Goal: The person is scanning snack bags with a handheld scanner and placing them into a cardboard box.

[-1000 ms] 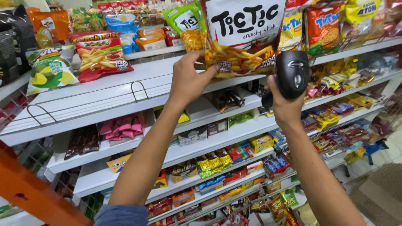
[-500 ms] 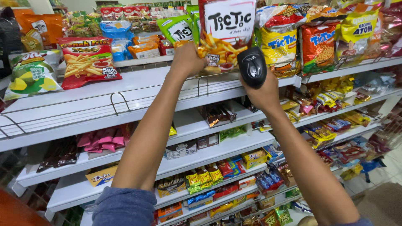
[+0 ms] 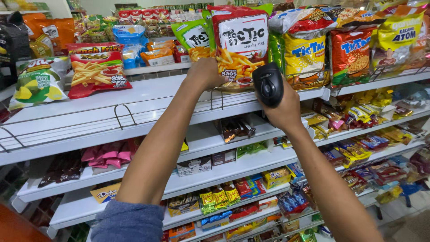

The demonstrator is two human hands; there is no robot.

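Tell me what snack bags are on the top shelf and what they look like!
Red and white stick-snack bag: centre, gripped by the left hand.
Black scanner: in the right hand, beside that bag.
Yellow bag: right of it.
Red fries bag: far left, leaning.
Green and white bag: left end.

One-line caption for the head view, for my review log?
Left hand grips a red-and-white snack bag on the top shelf while right hand aims a black handheld scanner at it.
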